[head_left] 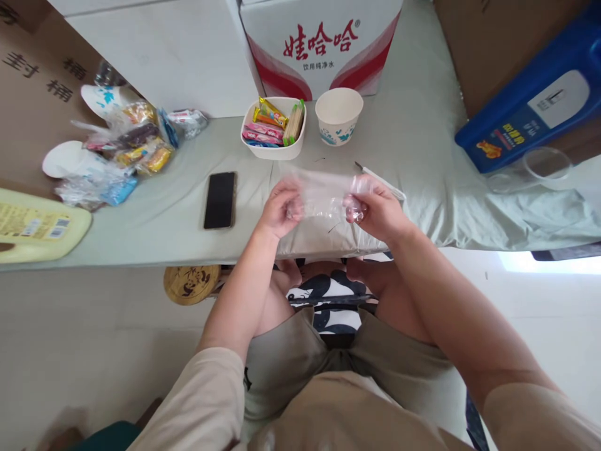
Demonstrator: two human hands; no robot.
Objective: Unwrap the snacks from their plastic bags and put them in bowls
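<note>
Clear plastic bag (323, 194) was held betw. both hands above table edge (188, 250). L hand (282, 210) & R hand (375, 213) fingers were pinched shut on its sides. Phone (220, 200) was noted just left.

The person wears a sandy beige T-shirt (347, 413), its front filling six o'clock; the short left sleeve (197, 401) sits at seven o'clock, the right sleeve (539, 419) at five o'clock, both plain and loose; the forearms are bare from sleeve to left hand (282, 210) and right hand (375, 213); greyish khaki shorts (300, 357) cover the thighs, with a small dark mark (246, 379) at their nine o'clock edge.
</note>
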